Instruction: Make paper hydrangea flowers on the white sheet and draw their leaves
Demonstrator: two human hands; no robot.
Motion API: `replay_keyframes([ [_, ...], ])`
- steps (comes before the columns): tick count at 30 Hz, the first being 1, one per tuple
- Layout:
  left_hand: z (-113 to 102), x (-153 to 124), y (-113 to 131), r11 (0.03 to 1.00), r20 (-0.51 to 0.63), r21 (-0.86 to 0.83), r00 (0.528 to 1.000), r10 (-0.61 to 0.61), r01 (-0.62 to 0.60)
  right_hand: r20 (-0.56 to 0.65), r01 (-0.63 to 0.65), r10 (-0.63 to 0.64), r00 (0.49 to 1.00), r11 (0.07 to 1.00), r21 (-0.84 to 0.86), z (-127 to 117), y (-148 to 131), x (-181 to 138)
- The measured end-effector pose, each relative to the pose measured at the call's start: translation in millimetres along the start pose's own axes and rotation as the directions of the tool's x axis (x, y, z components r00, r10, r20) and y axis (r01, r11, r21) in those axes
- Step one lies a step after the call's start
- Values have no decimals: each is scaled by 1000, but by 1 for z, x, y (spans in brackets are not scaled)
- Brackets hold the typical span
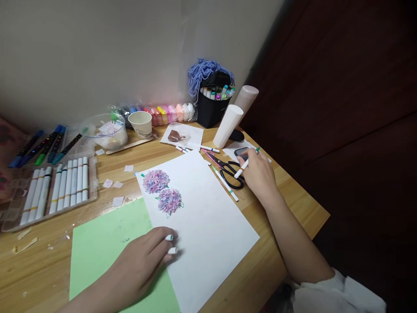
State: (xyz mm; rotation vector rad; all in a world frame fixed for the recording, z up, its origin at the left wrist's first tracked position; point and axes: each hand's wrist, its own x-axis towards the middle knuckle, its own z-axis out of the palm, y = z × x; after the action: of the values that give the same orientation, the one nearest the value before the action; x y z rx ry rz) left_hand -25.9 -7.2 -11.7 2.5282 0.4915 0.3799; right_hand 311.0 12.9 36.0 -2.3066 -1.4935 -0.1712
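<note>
My left hand [143, 261] rests flat on the white sheet of paper [208, 217] and the green sheet [104, 243], fingers apart, holding nothing. Two pink-and-purple flower shapes [163, 191] sit on the white sheet's upper left. My right hand [259, 174] is at the far right of the table, gripping a white marker with a green tip [246, 163], beside black-handled scissors [233, 171] and a dark phone [243, 152]. A second white marker [224, 182] lies next to the scissors.
A clear tray of white markers [58, 187] and loose coloured markers [42, 145] lie at left. At the back stand a clear bowl [107, 130], paper cup [140, 124], clay packets [169, 113], a black marker holder [213, 102] and paper rolls [228, 126]. The table edge [312, 204] is close on the right.
</note>
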Motion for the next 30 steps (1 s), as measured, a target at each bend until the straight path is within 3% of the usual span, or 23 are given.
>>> replay_keyframes([
  [4, 1, 1, -1, 1000, -3, -9, 1000, -5, 5, 117, -104, 140, 983, 958, -268, 3, 14, -1],
  [10, 3, -1, 0, 1000, -2, -2, 1000, -9, 9, 252, -66, 155, 955, 942, -329, 6, 5, -5],
  [17, -2, 0, 1, 1000, 8, 14, 1000, -3, 3, 243, -43, 135, 961, 936, -350, 6, 4, -5],
  [21, -3, 1, 1, 1000, 21, 22, 1000, -3, 2, 192, -77, 132, 973, 960, -270, 3, 1, -4],
  [24, -1, 0, 0, 1000, 27, 23, 1000, -13, 13, 44, -41, 37, 998, 995, 92, -3, -9, -8],
  [25, -1, 0, 0, 1000, 25, 21, 1000, -16, 15, 8, 24, -27, 1000, 956, 291, -4, -14, -11],
  [27, 0, 0, 0, 1000, 22, 17, 1000, -16, 16, 51, 108, -195, 979, 722, 684, -3, -26, -23],
  [29, 0, 0, 1, 1000, 13, 16, 1000, -19, 18, 141, 24, -382, 913, 396, 918, 3, -40, -37],
  [30, 0, 0, 1, 1000, 6, 17, 1000, -19, 18, 189, -55, -458, 869, 291, 955, 8, -46, -44],
])
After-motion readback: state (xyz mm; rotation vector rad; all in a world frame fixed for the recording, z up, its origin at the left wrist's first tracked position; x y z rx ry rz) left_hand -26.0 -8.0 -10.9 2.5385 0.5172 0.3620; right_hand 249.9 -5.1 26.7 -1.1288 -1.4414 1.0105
